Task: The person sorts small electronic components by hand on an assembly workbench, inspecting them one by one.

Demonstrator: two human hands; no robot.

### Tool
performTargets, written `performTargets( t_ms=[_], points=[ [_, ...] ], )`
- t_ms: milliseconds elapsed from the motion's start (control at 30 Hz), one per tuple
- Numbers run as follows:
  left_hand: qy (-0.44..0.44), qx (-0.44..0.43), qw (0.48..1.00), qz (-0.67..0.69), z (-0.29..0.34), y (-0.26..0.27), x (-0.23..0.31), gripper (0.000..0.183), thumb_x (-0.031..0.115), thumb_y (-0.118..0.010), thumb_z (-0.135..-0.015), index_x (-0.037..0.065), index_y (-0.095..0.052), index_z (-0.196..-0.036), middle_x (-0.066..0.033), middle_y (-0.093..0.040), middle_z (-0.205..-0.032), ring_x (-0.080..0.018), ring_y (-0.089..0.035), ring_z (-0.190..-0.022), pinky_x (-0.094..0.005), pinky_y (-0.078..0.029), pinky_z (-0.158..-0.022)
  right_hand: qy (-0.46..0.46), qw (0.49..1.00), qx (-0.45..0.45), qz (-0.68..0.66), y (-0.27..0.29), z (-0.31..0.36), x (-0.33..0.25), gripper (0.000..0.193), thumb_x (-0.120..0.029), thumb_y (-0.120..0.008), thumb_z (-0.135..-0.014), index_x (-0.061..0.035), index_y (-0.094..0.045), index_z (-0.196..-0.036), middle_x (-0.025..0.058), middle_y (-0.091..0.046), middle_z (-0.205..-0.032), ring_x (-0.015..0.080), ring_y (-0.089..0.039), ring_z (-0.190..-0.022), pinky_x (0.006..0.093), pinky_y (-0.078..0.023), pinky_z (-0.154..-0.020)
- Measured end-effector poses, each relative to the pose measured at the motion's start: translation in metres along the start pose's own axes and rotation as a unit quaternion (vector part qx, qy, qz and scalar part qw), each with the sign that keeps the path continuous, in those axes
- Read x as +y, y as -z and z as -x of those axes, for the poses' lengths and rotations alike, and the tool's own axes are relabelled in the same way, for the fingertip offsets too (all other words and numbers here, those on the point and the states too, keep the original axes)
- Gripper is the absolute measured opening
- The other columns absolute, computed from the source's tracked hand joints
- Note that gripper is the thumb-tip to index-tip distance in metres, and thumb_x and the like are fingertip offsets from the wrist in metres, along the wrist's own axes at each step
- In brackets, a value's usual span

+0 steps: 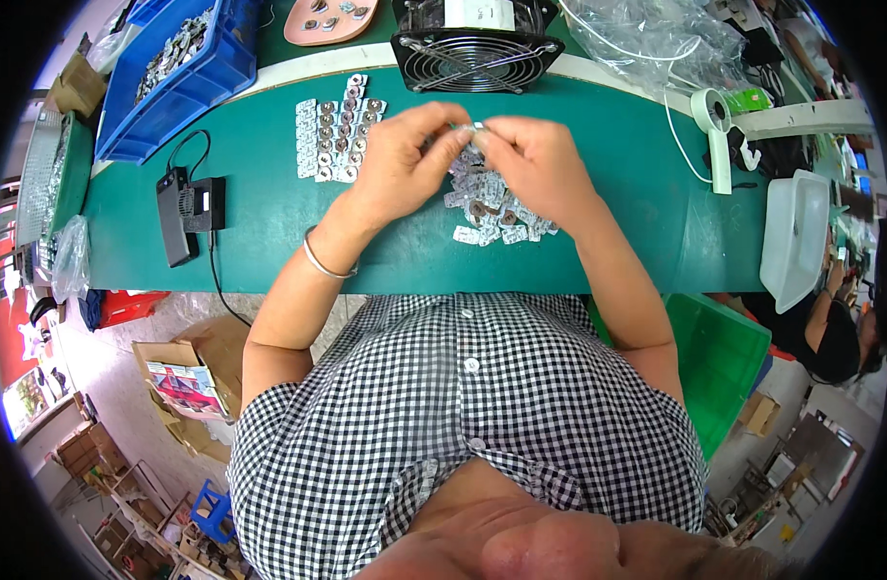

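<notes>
My left hand (pixel 405 159) and my right hand (pixel 542 166) meet above the green table (pixel 269 251), fingertips pinched together. Between them is a small pale piece (pixel 478 128), mostly covered by the fingers. Left of my hands, several small white pieces with round brown centres (pixel 342 143) lie in neat columns. A loose pile of similar silvery-white pieces (pixel 501 217) spreads below and partly behind my right hand, with a few brown round parts among them.
A black fan (pixel 477 58) stands at the back. Far left are a blue bin (pixel 187 87) of small parts and a black power adapter (pixel 179 217). A pink tray (pixel 327 29) lies behind. To the right are a white handheld fan (pixel 716 140) and a white tray (pixel 794 242).
</notes>
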State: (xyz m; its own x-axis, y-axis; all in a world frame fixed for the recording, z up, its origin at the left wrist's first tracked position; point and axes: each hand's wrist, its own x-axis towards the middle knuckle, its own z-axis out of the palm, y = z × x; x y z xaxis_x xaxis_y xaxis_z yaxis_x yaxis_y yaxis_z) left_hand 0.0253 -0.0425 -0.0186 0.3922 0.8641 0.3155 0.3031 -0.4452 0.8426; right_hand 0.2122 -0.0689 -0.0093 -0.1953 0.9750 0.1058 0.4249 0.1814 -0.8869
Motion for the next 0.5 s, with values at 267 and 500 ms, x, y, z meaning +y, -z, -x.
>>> performTargets(
  t_ms=[267, 500],
  points=[
    [-0.089, -0.137, 0.986, 0.016, -0.004, 0.007, -0.011, 0.038, -0.008, -0.048, -0.087, 0.000, -0.055, -0.123, -0.0112, -0.061, -0.105, -0.0154, -0.058, -0.068, -0.0277, -0.049, -0.066, 0.010, 0.993, 0.107, 0.054, 0.012, 0.030, -0.003, 0.017, -0.014, -0.063, -0.090, -0.0013, -0.070, -0.099, 0.0087, -0.061, -0.072, 0.0168, -0.056, -0.061, 0.0313, -0.044, -0.055],
    [-0.015, -0.236, 0.945, 0.228, -0.010, 0.035, 0.017, 0.060, -0.014, -0.043, -0.088, 0.003, -0.036, -0.145, -0.0173, -0.051, -0.129, -0.0170, -0.064, -0.081, -0.0285, -0.054, -0.075, 0.047, 0.996, 0.063, -0.035, 0.004, 0.019, -0.022, 0.016, -0.014, -0.068, -0.088, -0.0019, -0.073, -0.097, 0.0056, -0.059, -0.068, 0.0121, -0.054, -0.060, 0.0278, -0.042, -0.054]
  ],
)
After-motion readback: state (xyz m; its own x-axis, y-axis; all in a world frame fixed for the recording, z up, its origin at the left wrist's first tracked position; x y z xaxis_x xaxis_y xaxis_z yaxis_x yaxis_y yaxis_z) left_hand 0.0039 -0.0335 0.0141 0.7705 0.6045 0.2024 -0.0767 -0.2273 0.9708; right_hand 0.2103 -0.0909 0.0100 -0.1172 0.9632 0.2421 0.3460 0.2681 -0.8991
